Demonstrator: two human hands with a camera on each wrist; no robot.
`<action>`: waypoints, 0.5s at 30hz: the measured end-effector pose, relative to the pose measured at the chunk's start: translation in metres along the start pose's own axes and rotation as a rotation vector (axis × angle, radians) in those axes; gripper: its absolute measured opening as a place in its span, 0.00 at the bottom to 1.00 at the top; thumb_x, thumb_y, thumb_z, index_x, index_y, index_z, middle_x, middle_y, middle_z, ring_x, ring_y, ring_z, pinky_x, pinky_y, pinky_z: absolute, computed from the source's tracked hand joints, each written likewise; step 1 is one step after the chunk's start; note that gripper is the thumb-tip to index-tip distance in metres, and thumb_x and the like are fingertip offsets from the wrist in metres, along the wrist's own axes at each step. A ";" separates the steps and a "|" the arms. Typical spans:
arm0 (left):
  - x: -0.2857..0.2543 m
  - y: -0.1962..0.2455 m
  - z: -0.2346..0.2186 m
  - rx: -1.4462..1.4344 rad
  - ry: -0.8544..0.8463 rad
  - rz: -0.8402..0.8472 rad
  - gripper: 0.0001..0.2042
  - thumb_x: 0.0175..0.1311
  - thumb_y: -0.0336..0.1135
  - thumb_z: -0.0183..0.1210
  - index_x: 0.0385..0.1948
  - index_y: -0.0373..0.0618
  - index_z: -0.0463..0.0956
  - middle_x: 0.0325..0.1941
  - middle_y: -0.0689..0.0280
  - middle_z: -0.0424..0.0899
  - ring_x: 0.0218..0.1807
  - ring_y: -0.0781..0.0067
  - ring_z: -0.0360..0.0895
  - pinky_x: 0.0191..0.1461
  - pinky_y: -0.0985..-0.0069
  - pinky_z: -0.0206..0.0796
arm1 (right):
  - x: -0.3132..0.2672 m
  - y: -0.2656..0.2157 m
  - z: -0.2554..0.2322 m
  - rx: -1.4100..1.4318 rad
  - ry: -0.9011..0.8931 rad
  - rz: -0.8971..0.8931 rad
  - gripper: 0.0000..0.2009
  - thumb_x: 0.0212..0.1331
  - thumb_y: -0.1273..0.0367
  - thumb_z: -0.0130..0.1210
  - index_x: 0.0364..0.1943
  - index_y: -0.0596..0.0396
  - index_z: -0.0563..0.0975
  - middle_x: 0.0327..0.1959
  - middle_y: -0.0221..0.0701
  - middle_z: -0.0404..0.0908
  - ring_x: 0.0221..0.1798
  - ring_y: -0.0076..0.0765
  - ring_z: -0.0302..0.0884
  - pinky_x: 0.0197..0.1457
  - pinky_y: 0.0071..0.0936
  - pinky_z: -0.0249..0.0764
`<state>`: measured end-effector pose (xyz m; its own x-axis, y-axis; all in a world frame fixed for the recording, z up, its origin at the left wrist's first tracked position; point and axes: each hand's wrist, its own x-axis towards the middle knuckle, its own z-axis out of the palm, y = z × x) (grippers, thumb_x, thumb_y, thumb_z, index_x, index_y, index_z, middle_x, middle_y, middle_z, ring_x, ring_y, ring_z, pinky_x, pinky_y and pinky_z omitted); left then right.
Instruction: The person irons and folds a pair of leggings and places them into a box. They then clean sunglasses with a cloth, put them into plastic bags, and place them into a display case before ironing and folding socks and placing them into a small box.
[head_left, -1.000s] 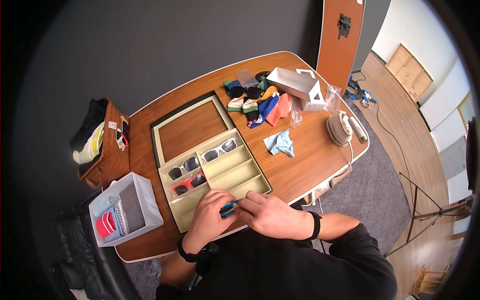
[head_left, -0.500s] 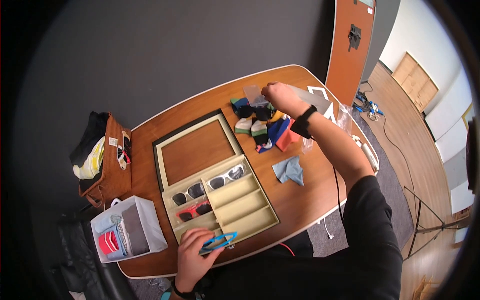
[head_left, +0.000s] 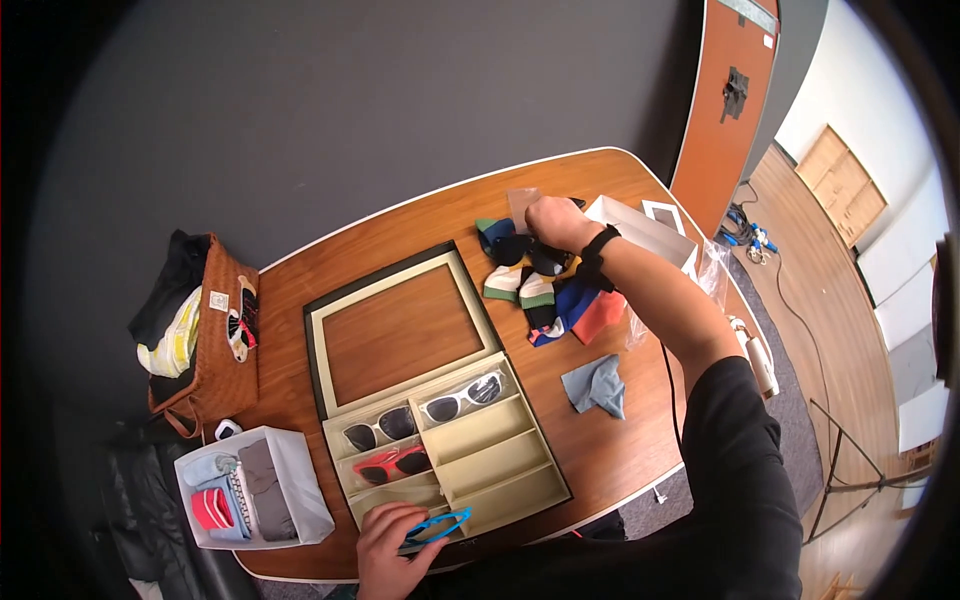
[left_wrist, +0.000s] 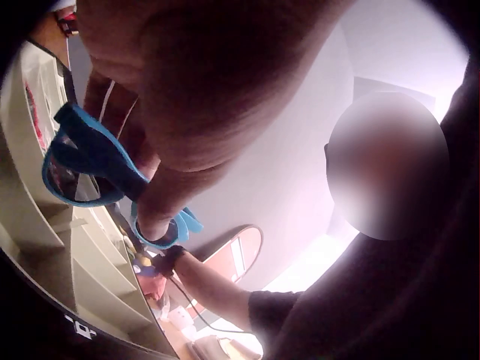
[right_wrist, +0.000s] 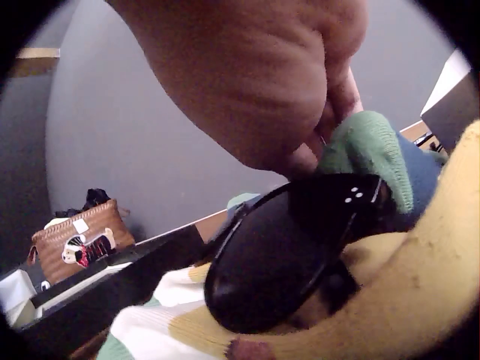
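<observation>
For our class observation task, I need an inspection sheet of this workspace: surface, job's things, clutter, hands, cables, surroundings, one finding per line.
Surface: wooden table, partly covered.
Job's things: blue glasses above an open case; inside it, a red pair and two pale pairs; black sunglasses on socks.
Clutter: cloth, white box, bin, brown bag.
Hands: left hand grips the blue glasses; right hand at the black sunglasses, fingertips hidden.
Cables: dark cable beside the right forearm; floor cables beyond the table.
Surroundings: dark wall, orange panel.
</observation>
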<state>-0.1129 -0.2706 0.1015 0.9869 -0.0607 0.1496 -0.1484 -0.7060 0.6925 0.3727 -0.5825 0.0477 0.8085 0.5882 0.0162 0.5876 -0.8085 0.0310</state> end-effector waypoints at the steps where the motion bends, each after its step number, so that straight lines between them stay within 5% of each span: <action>1: 0.001 0.001 0.000 -0.016 0.001 0.008 0.19 0.55 0.27 0.79 0.48 0.38 0.84 0.54 0.50 0.87 0.59 0.44 0.84 0.63 0.57 0.76 | -0.001 0.000 -0.003 -0.034 0.027 0.037 0.08 0.61 0.72 0.59 0.37 0.57 0.89 0.40 0.48 0.91 0.46 0.57 0.91 0.50 0.48 0.87; 6: -0.002 0.003 0.001 0.021 0.036 0.044 0.20 0.51 0.30 0.80 0.46 0.38 0.85 0.50 0.52 0.89 0.55 0.48 0.85 0.60 0.58 0.77 | -0.009 -0.012 -0.031 0.039 0.283 0.238 0.07 0.62 0.66 0.64 0.36 0.53 0.89 0.34 0.47 0.90 0.42 0.58 0.90 0.47 0.50 0.86; 9: -0.006 0.002 0.004 0.015 0.056 0.055 0.20 0.47 0.32 0.82 0.42 0.38 0.86 0.46 0.56 0.89 0.52 0.51 0.85 0.57 0.60 0.78 | -0.046 -0.033 -0.055 0.256 0.449 0.209 0.08 0.62 0.64 0.66 0.34 0.53 0.88 0.33 0.46 0.89 0.40 0.58 0.90 0.46 0.50 0.85; 13: -0.011 0.010 0.007 -0.043 0.066 0.117 0.20 0.46 0.32 0.83 0.41 0.36 0.86 0.45 0.54 0.90 0.50 0.51 0.86 0.55 0.61 0.79 | -0.130 -0.103 -0.064 0.689 0.444 -0.013 0.07 0.61 0.68 0.68 0.35 0.57 0.88 0.31 0.46 0.89 0.36 0.54 0.90 0.43 0.43 0.84; 15: -0.011 0.015 0.008 -0.071 0.041 0.173 0.21 0.46 0.32 0.83 0.42 0.36 0.86 0.45 0.54 0.89 0.50 0.52 0.86 0.55 0.62 0.79 | -0.184 -0.152 -0.058 0.869 0.260 0.004 0.05 0.62 0.69 0.68 0.36 0.57 0.88 0.31 0.44 0.89 0.35 0.52 0.90 0.41 0.40 0.84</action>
<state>-0.1254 -0.2859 0.1049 0.9431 -0.1473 0.2981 -0.3212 -0.6360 0.7017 0.1328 -0.5663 0.0978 0.8399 0.4852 0.2432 0.4869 -0.4755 -0.7327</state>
